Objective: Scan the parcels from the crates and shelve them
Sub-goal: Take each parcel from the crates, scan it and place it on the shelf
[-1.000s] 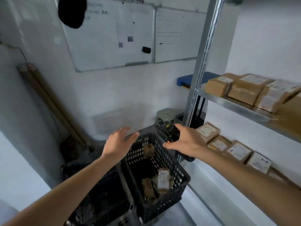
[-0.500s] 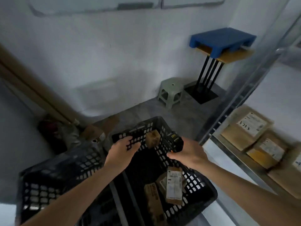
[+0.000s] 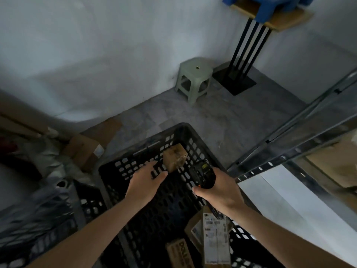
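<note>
- The left hand (image 3: 147, 182) is held over the black crate (image 3: 123, 167) with fingers straight and spread, nothing gripped; its fingertips are just beside the small brown parcel (image 3: 174, 157) propped in the far corner.
- The scanner (image 3: 202, 175) is gripped in the right hand (image 3: 220, 192), fingers curled round its body above the crate's right side.
- Since the small parcel is tilted against the perforated wall, it could be tipped flat or pushed deeper by a glancing touch, and a clean one-handed grasp could be missed.
- No label is seen on its upper faces, so a failed scan is likely unless the parcel is turned.
- The scanner is held close to the crate rim and the metal shelf upright (image 3: 289, 140); a knock could be caused by a hurried swing.
- The labelled parcels (image 3: 214, 235) at the near end are partly covered by the right forearm and could be overlooked.
- The shelf is well apart from the crate corner, so a loosely pinched parcel could be dropped on the way.
</note>
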`<state>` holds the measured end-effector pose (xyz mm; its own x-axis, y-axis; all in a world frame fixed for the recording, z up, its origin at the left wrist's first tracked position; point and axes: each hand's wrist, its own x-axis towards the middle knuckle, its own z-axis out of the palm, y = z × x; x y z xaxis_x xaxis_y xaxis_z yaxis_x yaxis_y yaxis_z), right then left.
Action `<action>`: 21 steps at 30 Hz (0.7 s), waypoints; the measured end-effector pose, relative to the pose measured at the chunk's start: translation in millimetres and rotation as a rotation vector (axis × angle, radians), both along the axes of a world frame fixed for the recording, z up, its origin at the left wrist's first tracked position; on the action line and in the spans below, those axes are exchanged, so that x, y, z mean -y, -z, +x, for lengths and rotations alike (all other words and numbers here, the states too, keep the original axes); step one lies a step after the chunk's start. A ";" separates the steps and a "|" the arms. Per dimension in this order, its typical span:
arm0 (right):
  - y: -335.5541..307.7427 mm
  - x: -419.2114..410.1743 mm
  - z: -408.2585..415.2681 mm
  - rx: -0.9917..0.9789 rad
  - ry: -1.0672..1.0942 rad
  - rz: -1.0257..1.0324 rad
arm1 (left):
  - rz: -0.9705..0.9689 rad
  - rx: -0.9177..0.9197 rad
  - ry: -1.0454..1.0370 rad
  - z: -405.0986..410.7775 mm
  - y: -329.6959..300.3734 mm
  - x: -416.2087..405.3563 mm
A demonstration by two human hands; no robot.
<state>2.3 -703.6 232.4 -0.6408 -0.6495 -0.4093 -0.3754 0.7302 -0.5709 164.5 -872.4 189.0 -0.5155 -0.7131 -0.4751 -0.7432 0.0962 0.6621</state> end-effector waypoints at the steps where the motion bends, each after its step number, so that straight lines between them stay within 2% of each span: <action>1: 4.7 1.4 -2.0 0.006 0.000 -0.013 | -0.007 -0.006 0.005 -5.2 8.2 3.0; 13: 39.0 -4.9 -15.7 0.049 -0.025 -0.060 | -0.196 -0.104 0.076 -65.4 58.6 13.1; 21: 49.2 -4.4 -19.8 0.035 -0.058 -0.054 | -0.356 0.001 0.071 -76.8 72.4 14.0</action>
